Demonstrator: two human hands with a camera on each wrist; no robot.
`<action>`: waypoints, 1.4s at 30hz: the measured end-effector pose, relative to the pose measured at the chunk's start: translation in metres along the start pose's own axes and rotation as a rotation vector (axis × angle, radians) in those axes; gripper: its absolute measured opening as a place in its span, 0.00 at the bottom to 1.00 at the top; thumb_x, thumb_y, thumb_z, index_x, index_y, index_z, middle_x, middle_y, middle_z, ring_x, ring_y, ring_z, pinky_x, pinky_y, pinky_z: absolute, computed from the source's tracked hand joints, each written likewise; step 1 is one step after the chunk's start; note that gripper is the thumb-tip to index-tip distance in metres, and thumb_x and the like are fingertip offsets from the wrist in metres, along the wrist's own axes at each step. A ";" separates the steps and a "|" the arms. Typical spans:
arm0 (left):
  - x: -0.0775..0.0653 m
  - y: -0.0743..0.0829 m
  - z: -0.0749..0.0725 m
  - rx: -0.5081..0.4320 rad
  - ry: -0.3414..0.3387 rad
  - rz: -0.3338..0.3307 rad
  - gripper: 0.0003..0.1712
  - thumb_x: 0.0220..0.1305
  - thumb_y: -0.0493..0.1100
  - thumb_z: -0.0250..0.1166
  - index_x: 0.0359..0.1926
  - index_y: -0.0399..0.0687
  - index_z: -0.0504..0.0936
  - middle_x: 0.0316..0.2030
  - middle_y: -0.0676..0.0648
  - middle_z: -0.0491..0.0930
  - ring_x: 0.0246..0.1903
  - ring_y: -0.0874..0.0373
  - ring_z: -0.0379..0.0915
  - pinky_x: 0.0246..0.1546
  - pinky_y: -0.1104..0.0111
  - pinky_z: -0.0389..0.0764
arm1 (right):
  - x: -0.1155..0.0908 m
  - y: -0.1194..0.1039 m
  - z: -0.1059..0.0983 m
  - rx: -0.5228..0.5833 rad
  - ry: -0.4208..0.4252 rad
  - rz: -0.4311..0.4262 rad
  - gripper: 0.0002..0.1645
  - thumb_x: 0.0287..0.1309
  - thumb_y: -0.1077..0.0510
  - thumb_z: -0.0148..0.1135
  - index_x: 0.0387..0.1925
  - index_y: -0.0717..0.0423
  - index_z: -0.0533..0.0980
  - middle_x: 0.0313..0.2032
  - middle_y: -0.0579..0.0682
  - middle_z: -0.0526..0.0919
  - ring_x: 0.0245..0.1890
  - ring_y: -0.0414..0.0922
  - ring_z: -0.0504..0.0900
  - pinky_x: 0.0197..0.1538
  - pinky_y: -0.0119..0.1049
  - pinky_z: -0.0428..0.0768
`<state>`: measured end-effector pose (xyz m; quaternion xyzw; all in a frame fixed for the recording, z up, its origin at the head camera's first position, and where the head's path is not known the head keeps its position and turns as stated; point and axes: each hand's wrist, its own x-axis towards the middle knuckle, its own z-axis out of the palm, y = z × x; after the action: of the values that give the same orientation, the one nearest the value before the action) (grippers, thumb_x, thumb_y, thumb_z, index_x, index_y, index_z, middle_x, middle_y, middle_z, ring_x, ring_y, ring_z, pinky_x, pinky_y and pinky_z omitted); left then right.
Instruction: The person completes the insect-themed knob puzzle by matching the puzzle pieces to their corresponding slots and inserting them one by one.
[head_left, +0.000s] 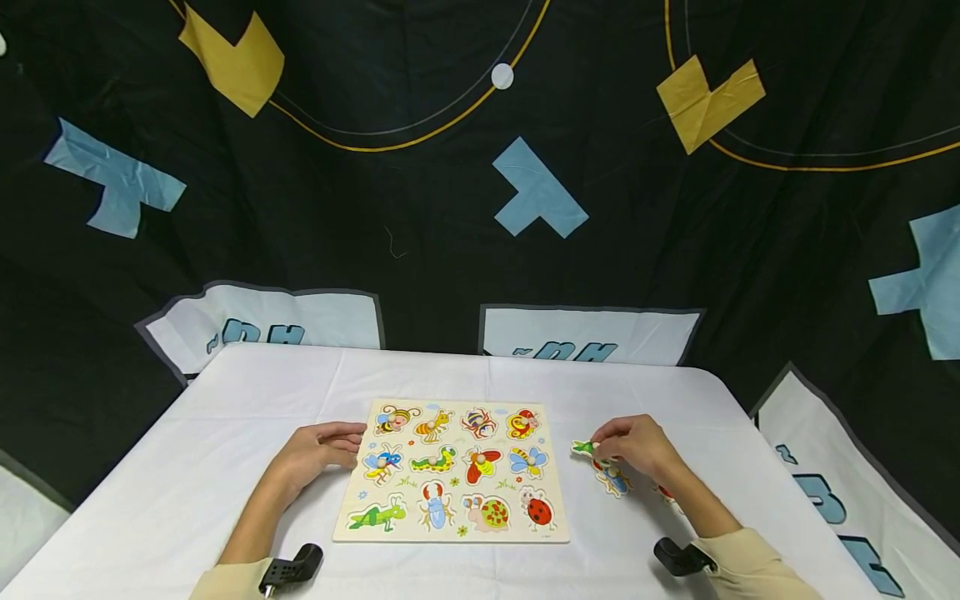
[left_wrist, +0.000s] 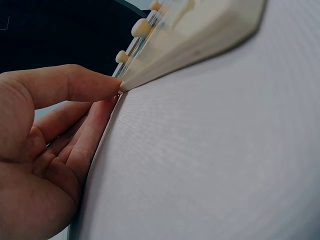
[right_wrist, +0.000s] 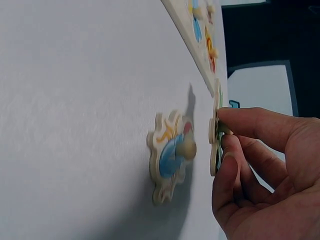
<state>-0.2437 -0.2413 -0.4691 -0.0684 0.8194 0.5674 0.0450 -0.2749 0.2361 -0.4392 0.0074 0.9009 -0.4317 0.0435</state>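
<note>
A wooden insect puzzle board (head_left: 450, 533) lies flat on the white cloth, with knobbed pieces in it. My left hand (head_left: 311, 458) is at its left edge, fingertips touching the side; in the left wrist view, a fingertip meets the board's corner (left_wrist: 175, 62). My right hand (head_left: 637, 446) pinches a green puzzle piece (right_wrist: 215, 145) by its knob, holding it on edge to the right of the board. Close below it lies a blue insect piece (right_wrist: 171, 160) with a round knob. A red piece (head_left: 666, 494) is partly hidden behind my right forearm.
The white-covered table (head_left: 247, 400) extends around the board on all sides. A black curtain (head_left: 420, 233) with blue and yellow patches hangs behind the table's far edge. A black wrist camera (head_left: 296, 567) sits on each sleeve.
</note>
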 end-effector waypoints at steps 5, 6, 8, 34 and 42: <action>0.000 0.000 0.000 -0.001 -0.003 -0.003 0.34 0.42 0.32 0.71 0.57 0.40 0.78 0.42 0.45 0.83 0.40 0.57 0.79 0.41 0.70 0.74 | 0.000 -0.007 0.009 0.004 -0.008 -0.007 0.08 0.40 0.61 0.72 0.28 0.56 0.84 0.25 0.47 0.83 0.25 0.45 0.76 0.31 0.39 0.75; 0.000 -0.001 0.000 -0.002 -0.001 -0.004 0.34 0.42 0.32 0.71 0.56 0.40 0.78 0.42 0.45 0.83 0.39 0.57 0.79 0.41 0.70 0.74 | 0.000 -0.008 0.010 0.005 -0.011 -0.005 0.08 0.40 0.61 0.72 0.28 0.56 0.84 0.24 0.47 0.83 0.25 0.45 0.76 0.30 0.39 0.75; 0.000 -0.001 0.000 -0.002 0.000 -0.002 0.34 0.41 0.32 0.71 0.56 0.40 0.78 0.41 0.45 0.83 0.39 0.57 0.79 0.41 0.70 0.74 | 0.000 -0.012 0.013 0.000 -0.015 0.001 0.08 0.40 0.61 0.72 0.28 0.55 0.84 0.24 0.47 0.83 0.25 0.46 0.75 0.30 0.39 0.74; 0.000 0.000 0.000 -0.005 0.001 0.007 0.34 0.41 0.32 0.71 0.56 0.40 0.78 0.40 0.45 0.84 0.39 0.57 0.79 0.40 0.71 0.74 | 0.003 -0.056 0.059 0.039 -0.066 -0.121 0.08 0.36 0.64 0.74 0.24 0.56 0.83 0.21 0.46 0.82 0.22 0.43 0.73 0.26 0.34 0.71; 0.000 -0.001 0.000 -0.028 -0.010 0.021 0.35 0.40 0.31 0.71 0.56 0.38 0.78 0.40 0.44 0.84 0.39 0.56 0.80 0.40 0.72 0.74 | 0.001 -0.067 0.075 0.009 -0.121 -0.187 0.08 0.36 0.62 0.76 0.23 0.54 0.84 0.22 0.44 0.81 0.23 0.41 0.74 0.25 0.33 0.71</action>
<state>-0.2439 -0.2415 -0.4696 -0.0574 0.8119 0.5794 0.0423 -0.2735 0.1358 -0.4339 -0.1026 0.8916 -0.4373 0.0576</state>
